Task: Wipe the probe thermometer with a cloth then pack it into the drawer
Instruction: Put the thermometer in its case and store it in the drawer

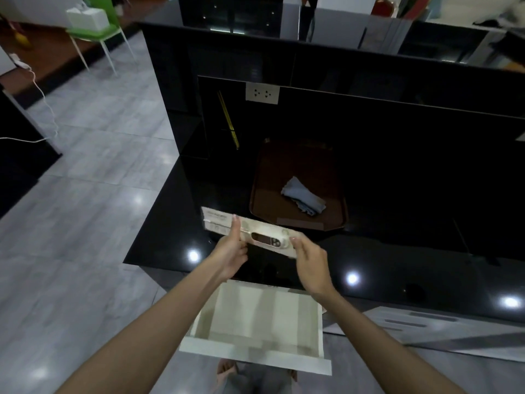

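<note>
A long white package with the probe thermometer [268, 240] showing through its window is held level above the black counter's front edge. My left hand [231, 248] grips its left part, thumb on top. My right hand [311, 261] holds its right end with fingers curled behind it. Below the hands a white drawer [255, 322] stands pulled open, and its inside looks empty. A crumpled light blue cloth [304, 199] lies in a brown tray [261, 189] farther back on the counter.
The glossy black counter [397, 223] has a raised black back wall with a power socket [262, 93]. A yellow stick [228, 120] leans at the back left. Grey tiled floor [85, 194] lies to the left, with a green chair [93, 32] far off.
</note>
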Tool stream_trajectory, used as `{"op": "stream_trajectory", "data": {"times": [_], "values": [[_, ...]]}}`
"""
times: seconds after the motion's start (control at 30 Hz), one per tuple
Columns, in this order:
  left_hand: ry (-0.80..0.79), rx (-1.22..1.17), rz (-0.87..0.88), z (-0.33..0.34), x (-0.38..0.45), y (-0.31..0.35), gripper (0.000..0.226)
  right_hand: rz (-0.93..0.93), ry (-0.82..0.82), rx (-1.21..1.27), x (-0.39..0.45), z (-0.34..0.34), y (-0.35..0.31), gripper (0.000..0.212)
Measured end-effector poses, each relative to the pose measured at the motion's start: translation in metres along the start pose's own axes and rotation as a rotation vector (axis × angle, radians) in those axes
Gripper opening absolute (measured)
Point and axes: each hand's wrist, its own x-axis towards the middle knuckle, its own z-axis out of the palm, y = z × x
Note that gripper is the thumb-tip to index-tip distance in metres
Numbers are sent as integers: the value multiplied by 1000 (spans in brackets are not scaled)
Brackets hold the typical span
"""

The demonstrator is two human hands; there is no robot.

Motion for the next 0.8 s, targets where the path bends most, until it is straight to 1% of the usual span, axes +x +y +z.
{"op": "stream_trajectory", "data": {"times": [0.03,0.1,0.13,0.17,0.2,0.23,0.3,0.33,0.37,0.47,0.5,0.53,0.57,0.6,0.63,0.67,0.7,0.73,0.77,0.8], "values": [[24,-22,22,-2,1,1,72,182,22,154,1,1,0,25],[101,-78,79,-6,3,3,50,485,-22,498,0,4,4,28],[136,-110,107,-9,4,4,40,595,-57,630,-2,5,7,27],[155,-138,126,-13,7,2,33,667,-87,689,-4,4,8,26],[159,-155,133,-16,10,0,31,707,-108,683,-7,5,9,25],[157,-151,133,-19,11,-1,30,700,-119,600,-9,5,12,26],[146,-99,132,-24,13,-7,28,584,-101,259,-9,5,18,37],[129,-66,130,-27,13,-12,28,512,-96,147,-8,5,19,43],[99,-38,128,-29,12,-17,28,457,-105,109,-8,6,16,43],[-4,4,123,-31,10,-35,29,319,-196,-7,-11,14,11,22],[1,23,129,-30,10,-40,32,280,-213,-50,-16,18,11,17],[60,77,144,-30,10,-46,37,261,-224,-71,-22,22,14,16],[183,165,171,-31,12,-52,46,254,-232,-96,-29,25,17,15],[347,268,221,-34,12,-55,55,242,-235,-130,-37,27,22,16],[500,363,315,-37,11,-58,60,224,-232,-171,-47,28,29,15],[595,468,450,-42,10,-60,61,198,-226,-212,-57,29,37,15],[613,603,601,-47,11,-61,60,165,-229,-260,-67,30,47,15],[557,755,725,-52,15,-63,57,132,-245,-313,-78,32,57,16],[449,906,805,-54,22,-64,56,113,-270,-357,-88,33,68,17],[323,1051,839,-56,33,-63,54,120,-299,-383,-97,35,80,19]]}}
